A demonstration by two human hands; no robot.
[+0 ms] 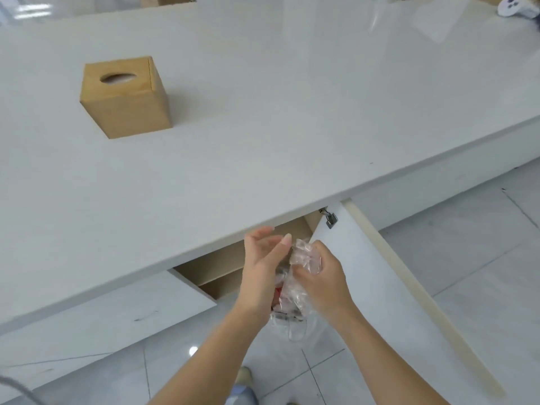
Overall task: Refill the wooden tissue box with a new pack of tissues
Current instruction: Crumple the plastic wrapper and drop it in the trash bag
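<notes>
The wooden tissue box (125, 96) stands upright on the white counter (263, 112) at the left, its oval top opening showing something pale inside. Below the counter's front edge, both hands meet on a crumpled clear plastic bag (295, 287) with some red and dark print showing through. My right hand (321, 283) pinches the bag's upper part. My left hand (263, 267) lies against the bag's left side with the fingers partly spread. What the bag holds is hidden.
An open cabinet door (380, 287) swings out to the right of my hands, a small padlock (330, 220) hanging at its top corner. The wood-lined cabinet opening (222, 267) sits behind my hands. A white controller (517, 5) lies at the counter's far right. Tiled floor lies below.
</notes>
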